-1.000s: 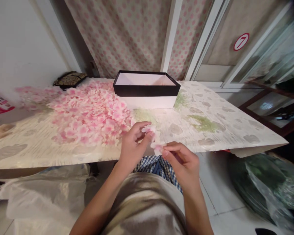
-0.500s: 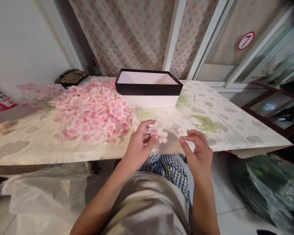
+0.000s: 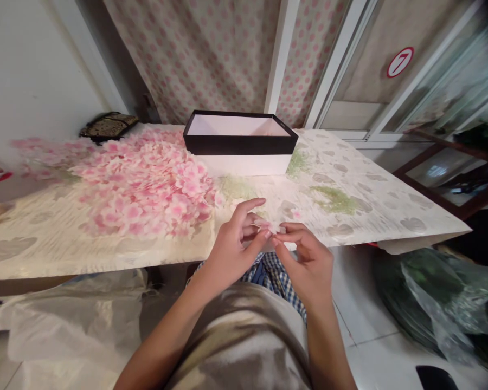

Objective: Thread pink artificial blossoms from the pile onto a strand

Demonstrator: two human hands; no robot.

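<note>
– Where's the blossom [image 3: 263, 223]?
– By the front edge of the tabletop [image 3: 386, 216], its thin, ruffled, pale pink petals pinched between the left hand's [image 3: 231, 244] thumb and fingers.
– And the right hand [image 3: 311, 260]?
– Thumb and fingertips meet right beside the blossom; whether they grasp it, I cannot tell.
– What's around them?
– A small pink petal [image 3: 296, 214] just beyond the right hand, then feathery green strands [image 3: 335, 200]. Leftward, a heap of layered pink flowers [image 3: 146, 184] spreads towards the front edge.
– Any room?
– Past the strands, the grey-blotched surface runs on to the pointed right corner. A black-rimmed white oblong box [image 3: 244, 165] stands open-topped near the back edge.
– Any writing?
– A "7" on a red-ringed sticker [image 3: 400, 62]; the box's rim mark is too small to read.
</note>
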